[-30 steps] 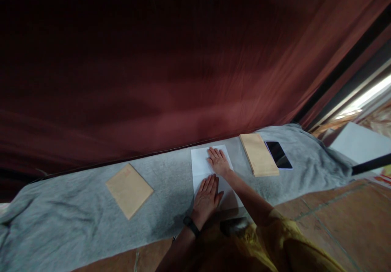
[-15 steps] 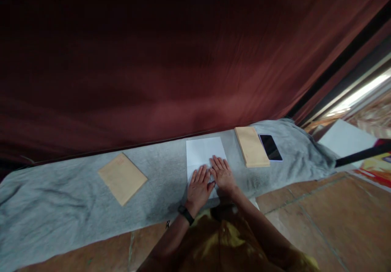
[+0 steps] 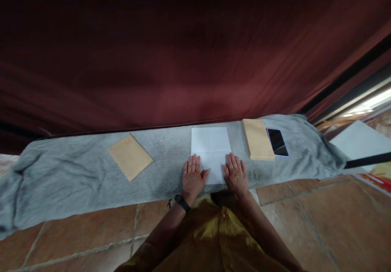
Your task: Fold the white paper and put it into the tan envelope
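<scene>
A white sheet of paper (image 3: 210, 139) with faint crease lines lies flat in front of me on a grey cloth (image 3: 171, 158). My left hand (image 3: 193, 178) rests flat over the sheet's lower left edge, fingers stretched out and holding nothing; a dark band circles that wrist. Over the lower right edge lies my right hand (image 3: 236, 175), also open, its palm down and thumb pointing inward. To the right is a stack of brown envelopes (image 3: 259, 139). One more brown envelope (image 3: 130, 157) sits at an angle on the left.
A phone (image 3: 277, 142) with a dark screen lies beside the envelope stack. Behind the cloth-covered surface hangs a dark red curtain (image 3: 177, 100). A black bar (image 3: 366, 160) and a white sheet-like thing (image 3: 363, 139) are at far right. Brown floor tiles (image 3: 91, 231) show below.
My hands were close together on the middle of the paper. They have moved apart to its left and right edges. The view has shifted slightly.
</scene>
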Demonstrator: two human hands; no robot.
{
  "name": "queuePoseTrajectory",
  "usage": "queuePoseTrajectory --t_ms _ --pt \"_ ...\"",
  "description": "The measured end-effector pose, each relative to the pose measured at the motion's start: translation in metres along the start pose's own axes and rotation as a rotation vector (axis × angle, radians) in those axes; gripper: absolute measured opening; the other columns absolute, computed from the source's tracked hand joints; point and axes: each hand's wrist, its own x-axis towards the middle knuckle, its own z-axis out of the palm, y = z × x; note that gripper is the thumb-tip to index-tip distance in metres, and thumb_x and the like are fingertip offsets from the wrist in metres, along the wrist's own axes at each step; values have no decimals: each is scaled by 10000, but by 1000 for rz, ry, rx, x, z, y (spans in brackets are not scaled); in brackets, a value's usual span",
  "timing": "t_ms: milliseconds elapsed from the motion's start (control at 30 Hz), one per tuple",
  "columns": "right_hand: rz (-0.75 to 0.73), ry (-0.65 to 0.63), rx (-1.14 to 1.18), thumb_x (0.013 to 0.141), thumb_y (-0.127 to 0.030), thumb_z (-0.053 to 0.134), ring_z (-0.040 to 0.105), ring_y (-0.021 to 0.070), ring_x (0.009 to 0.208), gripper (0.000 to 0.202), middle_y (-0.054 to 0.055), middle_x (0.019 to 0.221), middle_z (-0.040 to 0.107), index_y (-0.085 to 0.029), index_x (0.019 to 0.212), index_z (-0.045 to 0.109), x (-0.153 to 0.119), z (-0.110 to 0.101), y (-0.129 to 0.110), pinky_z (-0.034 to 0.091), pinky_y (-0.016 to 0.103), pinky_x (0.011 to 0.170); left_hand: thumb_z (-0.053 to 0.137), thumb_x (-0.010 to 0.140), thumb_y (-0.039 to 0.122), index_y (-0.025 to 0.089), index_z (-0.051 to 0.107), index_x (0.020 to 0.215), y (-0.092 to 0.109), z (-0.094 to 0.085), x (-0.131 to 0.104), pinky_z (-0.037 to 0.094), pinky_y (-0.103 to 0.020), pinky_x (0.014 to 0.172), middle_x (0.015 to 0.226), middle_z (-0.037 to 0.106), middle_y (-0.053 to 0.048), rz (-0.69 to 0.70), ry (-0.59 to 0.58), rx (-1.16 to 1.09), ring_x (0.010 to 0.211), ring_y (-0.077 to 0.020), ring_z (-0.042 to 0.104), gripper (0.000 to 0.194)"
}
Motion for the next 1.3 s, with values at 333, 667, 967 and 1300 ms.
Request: queuePoseTrajectory --t_ms 333,667,967,1300 --pt "24 -11 77 1049 -357 336 233 352 1513 591 185 1639 272 -109 1582 275 -12 -6 9 274 590 1180 374 1001 311 116 203 1596 1 -10 -7 159 -534 1271 1659 229 -128 39 6 -12 1548 -276 169 649" --pt "-221 -176 156 1062 -333 297 300 263 1500 541 160 1602 368 -109 1550 368 -15 -7 -45 245 485 1225 386 997 288 133 369 1535 20 -2 -10 172 -506 1276 1636 326 -108 265 -118 -48 1539 -262 211 560" --pt "-171 -104 40 1058 -360 322 310 281 1494 563 139 1639 291 -157 1583 306 -22 -10 -23 227 493 1212 386 1015 377 161 385 1527 20 0 -10 154 -491 1276 1620 364 -92 274 -108 -80 1530 -241 244 556" --pt "-111 -90 12 1053 -360 354 322 294 1487 585 155 1629 311 -155 1593 264 -25 -14 -8 259 517 1195 371 1022 401 180 371 1535 13 1 -12 190 -472 1269 1631 341 -84 264 -83 -87 1532 -230 241 559"
